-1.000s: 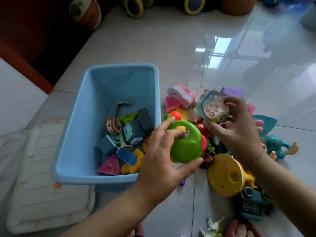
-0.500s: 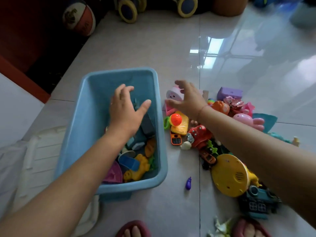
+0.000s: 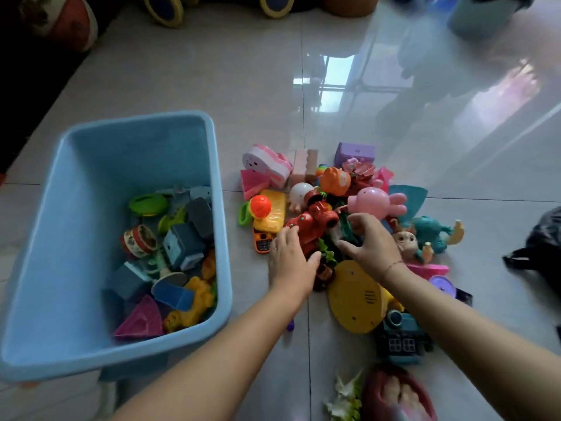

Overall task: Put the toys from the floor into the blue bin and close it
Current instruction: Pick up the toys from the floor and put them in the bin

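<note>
The blue bin (image 3: 219,208) stands open on the floor at the left, with several toys in it, among them a green round toy (image 3: 148,204). To its right lies a pile of toys: a red toy (image 3: 317,218), a pink figure (image 3: 372,202), a yellow disc toy (image 3: 353,299), an orange toy phone (image 3: 262,241). My left hand (image 3: 290,261) is curled around the red toy's near end. My right hand (image 3: 372,243) pinches a dark green toy (image 3: 346,227) in the middle of the pile. Both toys rest on the floor.
A basketball (image 3: 60,21) and a wheeled toy with yellow-rimmed wheels (image 3: 165,9) sit at the far edge. A black bag (image 3: 543,244) lies at the right. My foot in a red slipper (image 3: 397,393) is at the bottom, beside a white-green scrap (image 3: 346,396).
My left hand came out of the bin, leaving the green round toy inside. Both hands have moved down onto the middle of the pile, at the red toy.
</note>
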`<state>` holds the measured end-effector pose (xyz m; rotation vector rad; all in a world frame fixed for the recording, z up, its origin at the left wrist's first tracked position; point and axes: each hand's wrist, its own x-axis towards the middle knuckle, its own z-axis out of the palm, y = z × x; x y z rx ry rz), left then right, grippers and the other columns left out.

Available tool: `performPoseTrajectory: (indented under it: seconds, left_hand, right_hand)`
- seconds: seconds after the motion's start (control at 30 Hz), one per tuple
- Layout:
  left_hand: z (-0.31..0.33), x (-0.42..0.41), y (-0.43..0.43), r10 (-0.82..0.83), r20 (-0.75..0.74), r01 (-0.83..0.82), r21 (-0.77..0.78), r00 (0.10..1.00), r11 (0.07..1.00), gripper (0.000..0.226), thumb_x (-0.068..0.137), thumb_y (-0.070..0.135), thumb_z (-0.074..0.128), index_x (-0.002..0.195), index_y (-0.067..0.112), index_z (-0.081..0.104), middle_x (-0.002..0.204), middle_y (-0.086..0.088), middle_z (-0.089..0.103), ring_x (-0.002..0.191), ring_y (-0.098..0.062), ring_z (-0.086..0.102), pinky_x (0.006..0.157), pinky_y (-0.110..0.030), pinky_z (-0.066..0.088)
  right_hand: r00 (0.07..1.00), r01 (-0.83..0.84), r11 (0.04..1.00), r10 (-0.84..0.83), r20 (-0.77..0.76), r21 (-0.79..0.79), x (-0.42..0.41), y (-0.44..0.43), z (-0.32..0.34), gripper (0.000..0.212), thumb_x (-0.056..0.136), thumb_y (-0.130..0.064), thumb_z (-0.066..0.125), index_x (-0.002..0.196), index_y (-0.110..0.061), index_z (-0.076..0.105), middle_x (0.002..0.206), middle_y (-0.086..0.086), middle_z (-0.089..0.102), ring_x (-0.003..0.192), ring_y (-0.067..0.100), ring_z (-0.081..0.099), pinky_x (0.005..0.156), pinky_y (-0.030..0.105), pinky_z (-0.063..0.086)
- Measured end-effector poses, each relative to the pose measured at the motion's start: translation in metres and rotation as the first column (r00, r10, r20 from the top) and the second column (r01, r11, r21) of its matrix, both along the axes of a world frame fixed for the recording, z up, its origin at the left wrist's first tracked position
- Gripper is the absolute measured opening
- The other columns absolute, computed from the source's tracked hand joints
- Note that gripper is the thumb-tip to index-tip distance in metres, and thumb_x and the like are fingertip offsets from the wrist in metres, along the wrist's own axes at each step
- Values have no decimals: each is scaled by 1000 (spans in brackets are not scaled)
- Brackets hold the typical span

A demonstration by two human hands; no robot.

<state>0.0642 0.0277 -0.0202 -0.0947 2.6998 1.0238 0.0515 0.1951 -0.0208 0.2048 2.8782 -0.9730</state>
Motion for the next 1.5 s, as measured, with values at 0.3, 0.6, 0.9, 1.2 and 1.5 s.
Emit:
performPoseTrajectory:
  seconds: [0.3,0.6,0.9,1.2,1.5]
  left_hand:
    - [-47,-40,4,93,51,-87,-113,994,990,92,81,46,66,150,18,13,157,-3,18,145,-23,15,118,-38,13]
    - [-60,-57,0,-42,70,61,-298,997,953,90,67,59,70,141,24,33,143,-1,39,134,-24,31,109,-40,23]
    - [-29,-30,-9,226,19,-224,-74,974,972,81,62,52,75,128,13,48,126,-9,42,119,-29,44,103,-36,37]
    - [101,-22,-16,230,-145,-179,298,962,937,82,66,52,76,134,19,43,120,4,37,110,-11,47,94,-22,40]
    - [144,-31,-111,458,-177,-345,443,871,828,57,51,67,69,90,26,69,105,-9,63,88,-17,65,85,-38,54]
  right_hand:
    - [995,-95,970,90,31,224,-35,-5,-14,54,74,-42,70,120,-21,50,117,0,53,104,21,54,84,37,51]
    - [981,-123,909,51,186,398,-28,13,-22,69,82,-35,65,140,-20,31,124,9,55,109,32,56,85,40,45]
    - [966,247,949,-257,-23,-196,-6,23,5,38,80,-24,70,116,-19,62,109,0,68,97,14,64,87,32,53]
    - [934,175,760,-329,-139,-627,-9,2,88,37,77,1,70,111,-11,62,89,-1,65,71,0,59,65,11,51]
    - [899,216,925,-313,-305,-314,-23,-1,88,41,79,-7,69,118,-18,60,96,0,66,72,8,58,61,4,43]
